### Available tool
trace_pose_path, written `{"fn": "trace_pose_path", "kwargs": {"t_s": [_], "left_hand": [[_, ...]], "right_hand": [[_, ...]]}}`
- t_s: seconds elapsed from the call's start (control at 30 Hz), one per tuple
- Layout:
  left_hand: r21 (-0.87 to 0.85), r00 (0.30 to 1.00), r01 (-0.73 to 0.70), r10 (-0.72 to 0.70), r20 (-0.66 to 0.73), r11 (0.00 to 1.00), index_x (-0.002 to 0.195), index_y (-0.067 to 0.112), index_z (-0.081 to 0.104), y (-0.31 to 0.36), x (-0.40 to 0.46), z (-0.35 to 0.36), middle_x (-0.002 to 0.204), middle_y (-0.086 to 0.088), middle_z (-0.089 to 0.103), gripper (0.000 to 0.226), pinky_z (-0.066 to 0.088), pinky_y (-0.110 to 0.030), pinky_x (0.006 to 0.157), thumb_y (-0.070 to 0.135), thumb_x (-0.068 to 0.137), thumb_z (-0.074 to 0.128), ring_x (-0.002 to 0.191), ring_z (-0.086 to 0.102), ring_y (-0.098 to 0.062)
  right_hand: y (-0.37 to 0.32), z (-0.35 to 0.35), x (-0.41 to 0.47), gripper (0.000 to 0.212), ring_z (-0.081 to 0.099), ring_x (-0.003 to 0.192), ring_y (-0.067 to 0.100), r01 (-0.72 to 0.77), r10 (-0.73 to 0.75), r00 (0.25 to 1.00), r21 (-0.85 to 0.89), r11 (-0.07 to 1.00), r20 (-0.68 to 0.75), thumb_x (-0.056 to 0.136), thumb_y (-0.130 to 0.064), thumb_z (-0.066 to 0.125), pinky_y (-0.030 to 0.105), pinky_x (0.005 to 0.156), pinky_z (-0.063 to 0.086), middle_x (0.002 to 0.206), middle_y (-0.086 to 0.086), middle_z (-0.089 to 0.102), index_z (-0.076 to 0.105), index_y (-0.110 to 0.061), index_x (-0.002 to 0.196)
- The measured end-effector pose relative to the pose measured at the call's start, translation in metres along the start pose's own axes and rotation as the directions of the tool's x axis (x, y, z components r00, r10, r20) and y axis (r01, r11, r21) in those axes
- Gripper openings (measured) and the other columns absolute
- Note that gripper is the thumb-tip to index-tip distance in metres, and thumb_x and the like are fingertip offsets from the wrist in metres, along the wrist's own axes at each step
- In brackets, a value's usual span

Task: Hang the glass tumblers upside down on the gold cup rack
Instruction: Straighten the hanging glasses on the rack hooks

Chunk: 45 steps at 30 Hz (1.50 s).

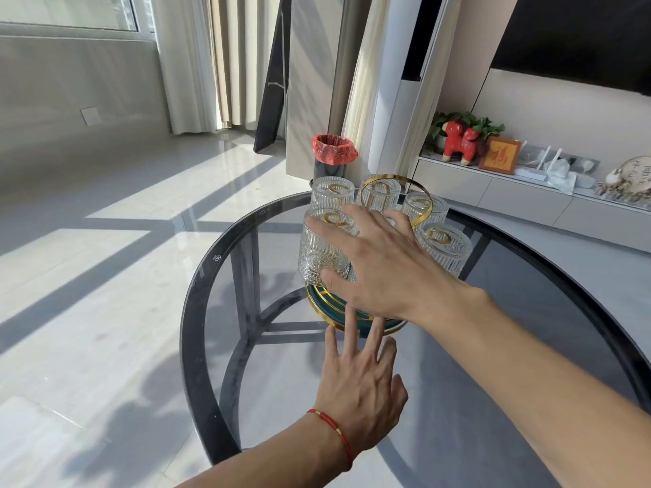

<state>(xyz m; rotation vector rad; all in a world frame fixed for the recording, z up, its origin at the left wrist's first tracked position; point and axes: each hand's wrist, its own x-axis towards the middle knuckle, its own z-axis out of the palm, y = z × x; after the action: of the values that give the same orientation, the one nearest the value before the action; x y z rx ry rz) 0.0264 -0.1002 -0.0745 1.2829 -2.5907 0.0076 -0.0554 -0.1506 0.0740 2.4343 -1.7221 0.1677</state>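
The gold cup rack (pixel 415 186) stands on a green, gold-rimmed base (pixel 318 306) on the round glass table (pixel 197 276). Several ribbed glass tumblers hang upside down on it, among them one at the back left (pixel 331 193), one at the back (pixel 380 193) and one on the right (pixel 444 248). My right hand (pixel 380 265) wraps its thumb and fingers around the nearest left tumbler (pixel 322 255), which sits inverted over a gold hook. My left hand (pixel 359 382) lies flat on the table with fingers spread, fingertips touching the base's front edge.
A black bin with a red bag (pixel 333 153) stands on the floor behind the table. A low cabinet (pixel 528 195) on the right carries a red toy figure (pixel 458 140), a framed picture and other ornaments. Sunlit floor lies to the left.
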Motion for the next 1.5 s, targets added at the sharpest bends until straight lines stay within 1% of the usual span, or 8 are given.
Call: {"fn": "trace_pose_path", "kwargs": {"t_s": [0.2, 0.3, 0.4, 0.6, 0.73, 0.97, 1.1, 1.5], "left_hand": [[-0.003, 1.0, -0.009, 0.009, 0.002, 1.0, 0.137, 0.014, 0.05, -0.001, 0.0, -0.002, 0.163, -0.01, 0.031, 0.053, 0.03, -0.066, 0.112, 0.043, 0.095, 0.038, 0.15, 0.016, -0.053], [-0.01, 1.0, -0.013, 0.014, 0.008, 1.0, 0.134, 0.013, 0.051, -0.002, 0.001, 0.0, 0.166, -0.011, 0.028, 0.052, 0.029, -0.066, 0.113, 0.043, 0.095, 0.036, 0.152, 0.008, -0.053], [0.004, 1.0, -0.018, 0.018, -0.004, 1.0, 0.131, 0.013, 0.055, -0.002, 0.0, 0.002, 0.165, -0.012, 0.032, 0.051, 0.034, -0.067, 0.11, 0.044, 0.094, 0.038, 0.151, 0.015, -0.055], [0.0, 1.0, -0.018, 0.018, -0.005, 1.0, 0.132, 0.013, 0.053, -0.002, 0.001, 0.003, 0.167, -0.012, 0.028, 0.051, 0.031, -0.068, 0.112, 0.044, 0.095, 0.038, 0.152, 0.009, -0.055], [0.002, 0.999, -0.013, 0.013, 0.029, 1.0, 0.139, 0.014, 0.048, -0.001, 0.001, 0.003, 0.169, -0.011, 0.02, 0.054, 0.024, -0.068, 0.115, 0.045, 0.097, 0.034, 0.153, 0.002, -0.054], [0.003, 0.999, -0.01, 0.01, 0.037, 1.0, 0.14, 0.014, 0.047, -0.001, 0.0, 0.001, 0.169, -0.011, 0.022, 0.054, 0.026, -0.067, 0.115, 0.044, 0.097, 0.034, 0.153, 0.004, -0.053], [0.0, 1.0, -0.006, 0.006, 0.024, 1.0, 0.138, 0.014, 0.051, -0.002, -0.001, 0.001, 0.166, -0.011, 0.031, 0.053, 0.03, -0.067, 0.114, 0.044, 0.097, 0.037, 0.151, 0.014, -0.053], [0.016, 1.0, -0.018, 0.018, -0.002, 1.0, 0.13, 0.014, 0.053, -0.002, 0.001, 0.002, 0.157, -0.012, 0.04, 0.05, 0.032, -0.064, 0.11, 0.045, 0.096, 0.035, 0.146, 0.024, -0.052]], "right_hand": [[0.001, 0.0, -0.005, 0.077, 0.031, 0.15, 0.031, -0.008, 0.008, 1.0, 0.015, 1.0, -0.011, 0.095, -0.055, 0.048, 0.058, 0.124, 0.015, 0.163, 0.013, 0.03, 0.016, -0.034, 0.163], [0.009, -0.003, -0.014, 0.07, 0.042, 0.141, 0.028, -0.021, 0.034, 0.989, 0.089, 0.996, -0.146, 0.094, -0.05, 0.051, 0.048, 0.121, 0.027, 0.154, 0.008, 0.046, 0.036, -0.025, 0.158], [0.025, -0.005, -0.027, 0.052, 0.054, 0.126, 0.027, -0.041, 0.088, 0.945, 0.156, 0.987, -0.314, 0.094, -0.039, 0.057, 0.043, 0.111, 0.04, 0.134, 0.005, 0.065, 0.059, -0.016, 0.141], [0.051, -0.001, -0.052, 0.032, 0.059, 0.112, 0.029, -0.129, 0.202, 0.852, 0.181, 0.975, -0.483, 0.09, -0.031, 0.063, 0.041, 0.101, 0.043, 0.113, 0.002, 0.074, 0.074, -0.014, 0.116], [0.054, 0.004, -0.055, 0.034, 0.059, 0.112, 0.028, -0.082, 0.158, 0.862, 0.174, 0.981, -0.481, 0.091, -0.033, 0.061, 0.042, 0.101, 0.043, 0.113, 0.001, 0.073, 0.074, -0.015, 0.116], [0.046, 0.016, -0.053, 0.053, 0.056, 0.128, 0.026, -0.089, 0.114, 0.95, 0.097, 0.991, -0.29, 0.093, -0.049, 0.05, 0.055, 0.118, 0.029, 0.131, 0.003, 0.067, 0.066, -0.026, 0.138], [0.043, 0.019, -0.057, 0.05, 0.06, 0.125, 0.027, -0.069, 0.101, 0.94, 0.109, 0.992, -0.324, 0.093, -0.043, 0.052, 0.059, 0.118, 0.03, 0.134, 0.005, 0.066, 0.066, -0.027, 0.139], [0.039, 0.012, -0.063, 0.048, 0.064, 0.114, 0.031, 0.018, 0.018, 0.928, 0.093, 0.996, -0.373, 0.088, -0.017, 0.052, 0.048, 0.107, 0.042, 0.127, 0.009, 0.069, 0.071, -0.019, 0.132]]}}
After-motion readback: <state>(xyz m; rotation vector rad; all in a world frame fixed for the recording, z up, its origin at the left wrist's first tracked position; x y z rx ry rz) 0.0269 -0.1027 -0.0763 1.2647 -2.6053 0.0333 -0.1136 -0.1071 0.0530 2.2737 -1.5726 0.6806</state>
